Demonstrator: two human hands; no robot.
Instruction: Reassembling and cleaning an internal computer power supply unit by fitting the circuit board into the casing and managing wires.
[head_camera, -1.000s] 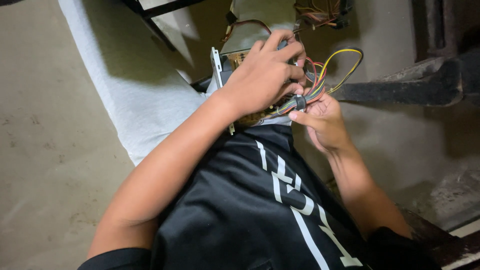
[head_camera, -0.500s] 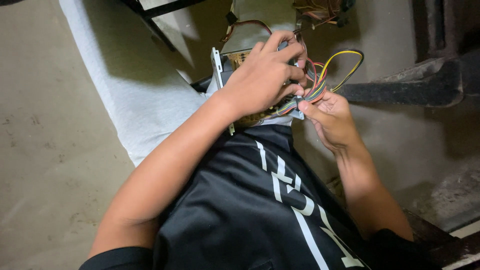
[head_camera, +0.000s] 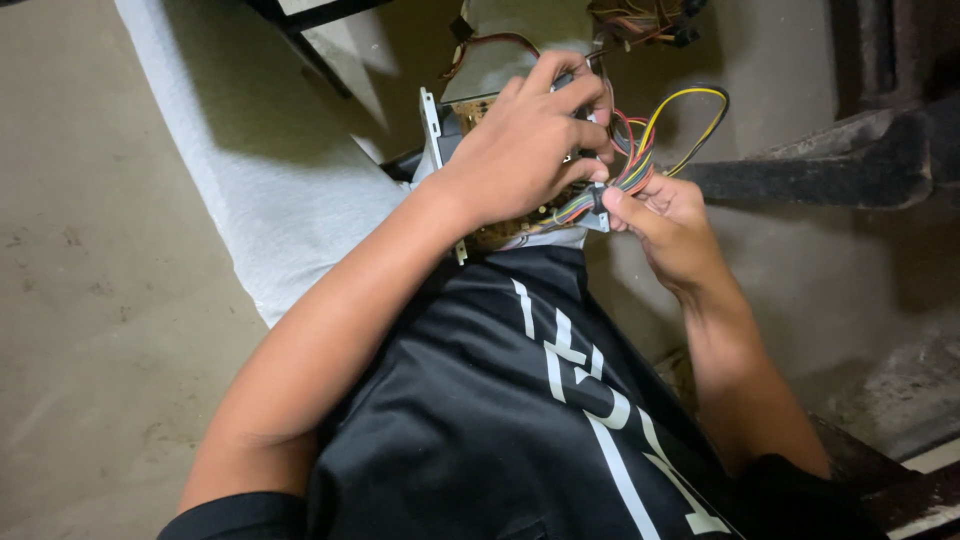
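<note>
Head view, looking down past a black shirt with white striping: both hands work on a metal-framed electronic unit held just above the person's lap. The left hand lies over the top of the unit, fingers curled down and closed around its upper side, covering most of the circuit board, whose brown edge shows just below that grip. The right hand sits just to the right of it, thumb and fingertips pinched together on a small connector at the end of a bundle of coloured wires. From that pinch the wires, yellow, red, black and orange, loop up and away to the right, then curve back toward the unit. A metal bracket stands out on the far side of the left hand's grip. A white cloth lies on the concrete floor well to the left.
</note>
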